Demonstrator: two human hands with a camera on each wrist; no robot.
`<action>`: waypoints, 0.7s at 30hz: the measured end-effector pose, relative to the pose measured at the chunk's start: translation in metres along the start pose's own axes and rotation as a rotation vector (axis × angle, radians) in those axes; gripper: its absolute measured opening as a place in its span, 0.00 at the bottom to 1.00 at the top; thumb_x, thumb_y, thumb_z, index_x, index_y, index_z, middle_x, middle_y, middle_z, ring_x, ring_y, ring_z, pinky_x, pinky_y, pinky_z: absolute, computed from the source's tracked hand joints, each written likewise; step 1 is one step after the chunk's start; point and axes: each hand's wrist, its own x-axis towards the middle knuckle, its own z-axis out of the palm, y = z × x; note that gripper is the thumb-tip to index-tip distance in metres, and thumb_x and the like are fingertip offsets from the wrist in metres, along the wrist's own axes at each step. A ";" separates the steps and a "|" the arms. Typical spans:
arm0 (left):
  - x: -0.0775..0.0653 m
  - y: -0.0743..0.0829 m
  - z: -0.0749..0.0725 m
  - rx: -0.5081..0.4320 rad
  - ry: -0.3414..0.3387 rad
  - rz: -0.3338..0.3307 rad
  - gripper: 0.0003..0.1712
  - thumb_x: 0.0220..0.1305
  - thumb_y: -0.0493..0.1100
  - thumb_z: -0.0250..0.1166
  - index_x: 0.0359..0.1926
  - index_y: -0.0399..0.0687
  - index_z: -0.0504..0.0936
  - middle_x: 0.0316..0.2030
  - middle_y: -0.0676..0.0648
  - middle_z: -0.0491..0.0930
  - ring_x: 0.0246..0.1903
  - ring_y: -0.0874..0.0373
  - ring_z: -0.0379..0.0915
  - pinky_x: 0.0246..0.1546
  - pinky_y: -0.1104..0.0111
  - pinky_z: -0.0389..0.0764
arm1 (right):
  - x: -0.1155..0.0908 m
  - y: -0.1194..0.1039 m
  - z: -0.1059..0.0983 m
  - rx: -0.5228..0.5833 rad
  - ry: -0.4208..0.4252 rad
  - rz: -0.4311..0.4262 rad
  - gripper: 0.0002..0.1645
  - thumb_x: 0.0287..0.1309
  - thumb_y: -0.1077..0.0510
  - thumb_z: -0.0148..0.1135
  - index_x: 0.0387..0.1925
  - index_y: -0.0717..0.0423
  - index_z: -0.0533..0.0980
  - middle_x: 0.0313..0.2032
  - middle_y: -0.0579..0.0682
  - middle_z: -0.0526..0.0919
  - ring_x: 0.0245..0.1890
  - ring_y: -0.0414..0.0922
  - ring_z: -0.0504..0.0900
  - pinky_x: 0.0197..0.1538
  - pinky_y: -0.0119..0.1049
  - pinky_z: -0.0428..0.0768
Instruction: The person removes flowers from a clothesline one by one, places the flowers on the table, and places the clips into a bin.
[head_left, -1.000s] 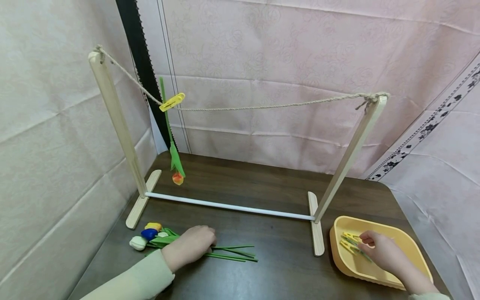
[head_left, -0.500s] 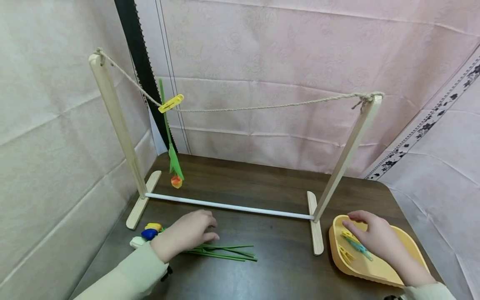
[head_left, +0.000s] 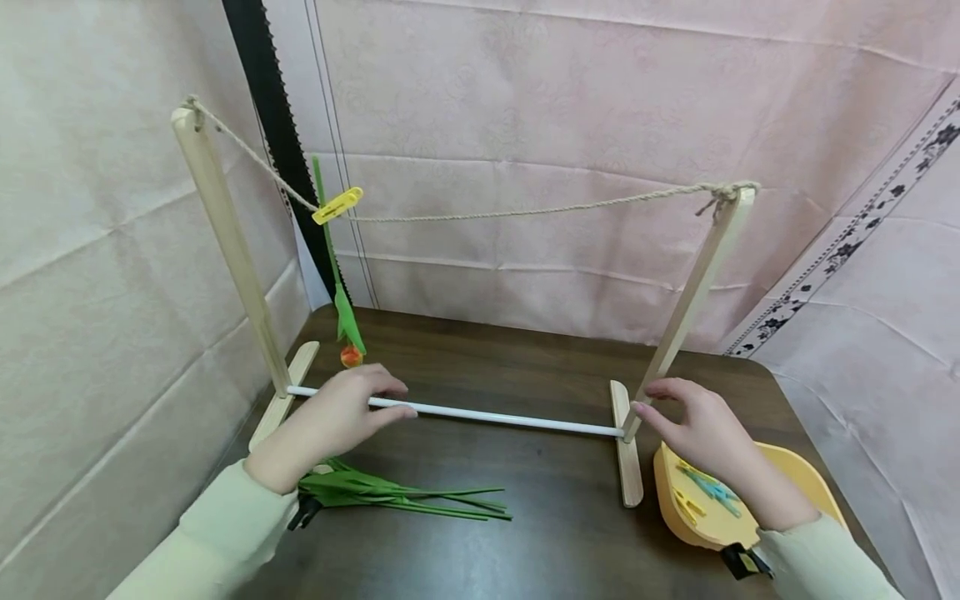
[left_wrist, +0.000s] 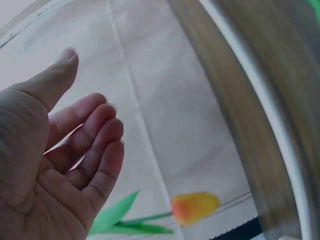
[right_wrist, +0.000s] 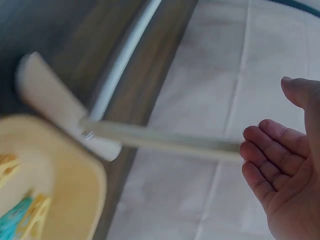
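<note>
My left hand hovers over the white rod of the stand, fingers loosely bent around nothing; its wrist view shows the bare palm. Below it on the table lies a bunch of artificial tulips, green stems pointing right, the blooms hidden behind my forearm. An orange tulip hangs head down from the rope, held by a yellow clothespin. My right hand, relaxed and holding nothing, is in front of the right wooden post. Clothespins in yellow and blue lie in the yellow basin.
The wooden stand's left post and the white rod stand across the table. Pale cloth hangs behind and at both sides. The basin is near the table's right edge.
My left hand has let go of the tulip bunch and risen forward. The right hand has left the basin without a clothespin, moving up and left toward the right post.
</note>
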 end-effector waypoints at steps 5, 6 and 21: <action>-0.002 -0.004 -0.016 -0.016 0.091 -0.033 0.23 0.59 0.59 0.68 0.48 0.50 0.84 0.44 0.52 0.80 0.46 0.53 0.78 0.45 0.57 0.78 | 0.018 -0.026 -0.003 0.026 -0.012 -0.049 0.25 0.61 0.39 0.61 0.48 0.53 0.80 0.47 0.50 0.83 0.48 0.49 0.79 0.47 0.52 0.76; -0.002 -0.004 -0.018 -0.021 0.110 -0.029 0.23 0.59 0.59 0.68 0.48 0.50 0.84 0.44 0.51 0.80 0.46 0.53 0.77 0.45 0.56 0.79 | 0.021 -0.031 -0.003 0.028 -0.015 -0.058 0.25 0.61 0.38 0.61 0.49 0.52 0.80 0.47 0.49 0.82 0.49 0.49 0.79 0.48 0.51 0.76; 0.008 -0.020 -0.049 0.018 0.541 0.011 0.23 0.55 0.52 0.73 0.47 0.42 0.84 0.42 0.47 0.81 0.41 0.52 0.77 0.34 0.57 0.81 | 0.074 -0.114 -0.013 0.047 0.059 -0.315 0.24 0.59 0.41 0.65 0.49 0.53 0.80 0.46 0.46 0.83 0.52 0.46 0.78 0.55 0.45 0.73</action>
